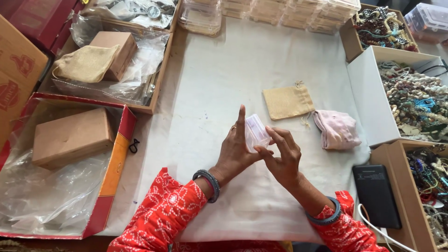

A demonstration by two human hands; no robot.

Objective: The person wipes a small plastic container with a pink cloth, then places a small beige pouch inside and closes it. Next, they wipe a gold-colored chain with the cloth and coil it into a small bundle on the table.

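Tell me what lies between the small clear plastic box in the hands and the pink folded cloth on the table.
In the head view, only bare white table cover lies between the small clear plastic box and the pink folded cloth; the tan fabric pouch sits above that stretch.

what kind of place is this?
Likely a small jewellery packing bench: open boxes of beads, stacked clear plastic cases, a cloth pouch. Both hands, left and right, hold a small clear box.
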